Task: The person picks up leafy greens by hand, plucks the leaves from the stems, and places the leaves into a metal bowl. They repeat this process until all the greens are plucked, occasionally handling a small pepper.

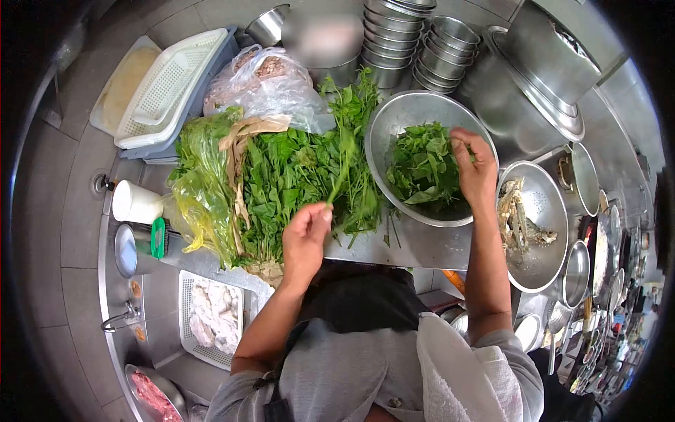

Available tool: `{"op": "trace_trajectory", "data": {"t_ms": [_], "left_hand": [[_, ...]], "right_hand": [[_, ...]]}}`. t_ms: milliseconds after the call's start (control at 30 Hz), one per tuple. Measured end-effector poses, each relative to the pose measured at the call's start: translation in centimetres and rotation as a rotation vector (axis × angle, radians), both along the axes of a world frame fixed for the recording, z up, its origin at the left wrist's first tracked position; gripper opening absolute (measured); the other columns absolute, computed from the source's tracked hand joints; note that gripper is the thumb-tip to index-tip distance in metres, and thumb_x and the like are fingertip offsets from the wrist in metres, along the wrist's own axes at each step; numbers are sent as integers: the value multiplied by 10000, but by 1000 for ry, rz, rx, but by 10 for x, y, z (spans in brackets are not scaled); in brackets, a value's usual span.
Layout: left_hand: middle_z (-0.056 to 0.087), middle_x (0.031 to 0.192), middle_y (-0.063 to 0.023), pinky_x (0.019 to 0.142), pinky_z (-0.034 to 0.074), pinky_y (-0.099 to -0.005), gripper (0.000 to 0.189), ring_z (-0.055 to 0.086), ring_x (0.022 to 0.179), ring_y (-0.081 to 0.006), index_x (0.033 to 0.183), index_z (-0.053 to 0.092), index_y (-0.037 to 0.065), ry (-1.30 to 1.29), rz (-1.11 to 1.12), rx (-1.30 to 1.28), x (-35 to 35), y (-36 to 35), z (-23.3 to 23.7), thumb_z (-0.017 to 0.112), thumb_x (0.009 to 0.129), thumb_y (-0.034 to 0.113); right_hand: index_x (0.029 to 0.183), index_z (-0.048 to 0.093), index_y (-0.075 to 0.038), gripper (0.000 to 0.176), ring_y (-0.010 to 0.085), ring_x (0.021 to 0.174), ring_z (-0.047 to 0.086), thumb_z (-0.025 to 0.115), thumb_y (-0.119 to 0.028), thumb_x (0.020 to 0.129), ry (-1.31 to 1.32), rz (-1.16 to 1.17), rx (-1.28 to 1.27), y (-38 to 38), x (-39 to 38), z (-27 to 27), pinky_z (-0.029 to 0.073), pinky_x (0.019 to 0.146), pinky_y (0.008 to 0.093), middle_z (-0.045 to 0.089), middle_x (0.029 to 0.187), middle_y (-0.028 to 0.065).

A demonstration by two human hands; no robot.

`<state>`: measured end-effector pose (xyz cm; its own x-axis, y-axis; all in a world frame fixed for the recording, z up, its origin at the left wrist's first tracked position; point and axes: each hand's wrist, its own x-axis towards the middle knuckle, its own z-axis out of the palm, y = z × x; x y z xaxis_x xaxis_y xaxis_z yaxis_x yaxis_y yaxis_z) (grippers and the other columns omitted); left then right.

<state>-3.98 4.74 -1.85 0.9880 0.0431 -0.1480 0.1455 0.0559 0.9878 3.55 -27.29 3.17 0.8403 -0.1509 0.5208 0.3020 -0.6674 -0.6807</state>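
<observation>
My left hand (305, 243) pinches the green stem (339, 184) of a leafy herb sprig between thumb and fingers. The sprig stands up in front of a large pile of leafy greens (281, 172) on the steel counter. My right hand (474, 165) is over the right side of a steel mixing bowl (378, 151), its fingers curled together. Whatever is between those fingers, if anything, is hard to make out. Loose picked leaves (425, 162) lie inside the bowl, just left of my right fingers.
A steel colander (548, 274) with fish pieces (517, 221) stands right of the bowl. Behind are stacked steel pots (443, 53), a plastic bag (271, 84) and white baskets (169, 88). The sink at lower left holds a basket of pale meat (214, 313); a white cup (135, 202) sits nearby.
</observation>
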Motion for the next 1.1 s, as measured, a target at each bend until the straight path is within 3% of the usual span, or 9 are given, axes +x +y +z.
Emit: {"op": "trace_trajectory", "data": {"t_ms": [100,167,300,433,533,567,733,767,1100], "left_hand": [[615,1091,-35,723,495,-236,290,587,902,-108,1281,654,67,-204,175,136,43,-16,0,617,998,122],[492,1453,-245,1125,386,-449,401,466,1350,-395,1351,596,24,-410,161,582,86,-30,-32,607,963,127],[351,1558,-311,1233,213,-498,648,295,1470,-458,1499,397,-52,-438,-270,1057,125,-70,-110,583,936,212],[456,1483,-299,1208,212,-560,689,255,1465,-476,1478,418,-60,-844,-46,1237,111,-70,-112,600,907,278],[520,1397,-298,1186,238,-564,611,350,1369,-497,1408,494,-61,-270,-527,1006,73,-39,-25,623,893,242],[661,1148,-229,1007,374,-531,361,538,1133,-442,1162,657,4,-734,-168,1109,59,-29,-58,672,875,224],[669,900,-158,808,451,-487,218,624,906,-352,872,690,26,-469,-16,1125,11,50,-48,724,829,237],[664,886,-157,790,455,-486,211,623,880,-354,855,692,29,-437,44,1172,6,66,-57,724,830,237],[652,830,-152,709,465,-444,164,613,766,-329,796,691,14,-458,207,1170,-2,79,-16,711,846,169]], "right_hand": [[1222,676,-46,350,349,1193,604,713,-77,875,-137,-95,-302,19,-10,14,460,1031,437,670,1242,180],[1268,655,-46,418,358,1202,599,719,-57,855,-186,-30,-339,44,-18,16,456,1039,443,653,1280,175],[1281,644,-52,404,371,1220,589,665,-38,878,-106,378,-268,121,-23,-5,455,1050,454,653,1263,181],[1294,633,-29,346,356,1183,617,605,-67,952,135,509,-45,169,2,-45,467,1026,415,664,1244,180],[1284,632,-29,314,350,1123,649,565,-96,985,277,538,26,186,22,-59,494,977,394,671,1206,189],[1280,635,-32,307,346,1109,656,558,-104,991,297,571,7,191,27,-59,500,965,389,673,1199,191],[1279,644,-48,307,345,1129,647,549,-130,999,637,792,-25,211,43,-95,498,988,389,667,1240,183],[1287,634,-60,342,400,1132,622,555,-137,963,450,687,-328,207,45,-127,485,1002,479,667,1213,187],[1300,618,-38,381,401,1181,586,580,-107,927,427,584,-411,203,56,-140,475,1028,478,620,1247,212]]}}
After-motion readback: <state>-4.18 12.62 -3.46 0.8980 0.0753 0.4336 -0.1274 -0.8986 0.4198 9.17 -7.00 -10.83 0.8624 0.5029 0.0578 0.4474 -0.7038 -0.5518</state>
